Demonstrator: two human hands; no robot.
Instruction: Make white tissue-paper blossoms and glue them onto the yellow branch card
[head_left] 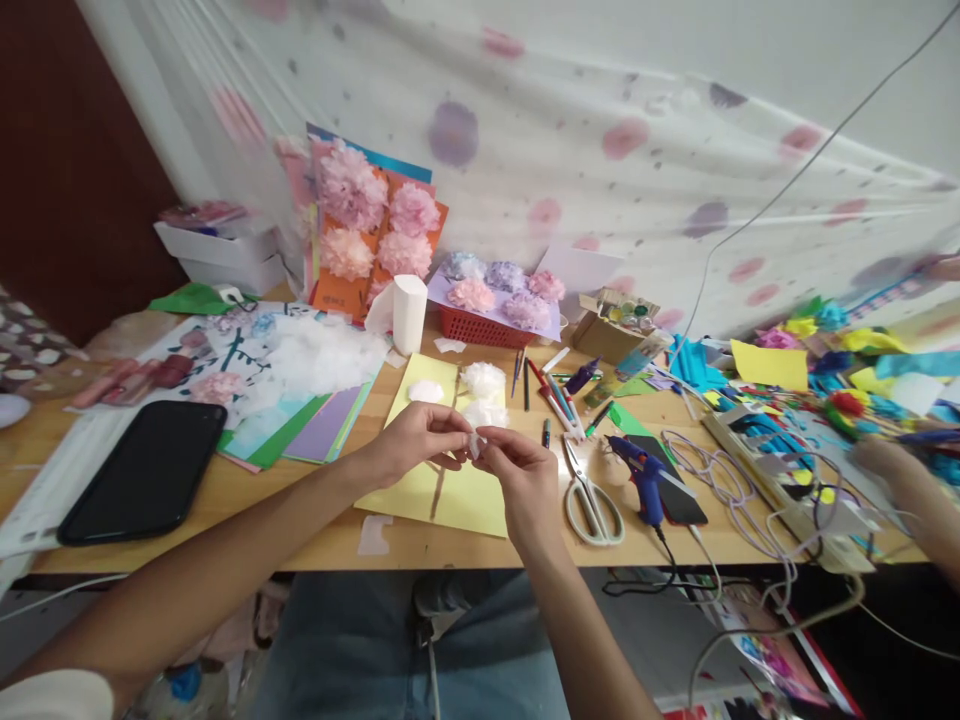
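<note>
My left hand (427, 437) and my right hand (523, 475) meet above a yellow sheet (405, 505), both in a fingertip pinch. Between them is a small piece of white paper or tissue (475, 445), partly covered by the fingers. Just beyond the hands, two fluffy white tissue pompoms (484, 379) rest on the sheet. A flat white paper disc (425, 391) lies to their left. White-handled scissors (593, 508) are on the table right of my right hand, and a blue glue gun (645, 478) lies past them.
A black phone (142, 472) and coloured paper (330, 425) lie at left. Behind stand a white roll (409, 315) and a red basket (480, 327) with tissue flowers. Pens (555, 395), cables and a power strip (787, 490) lie right. Another person's hand (892, 475) shows far right.
</note>
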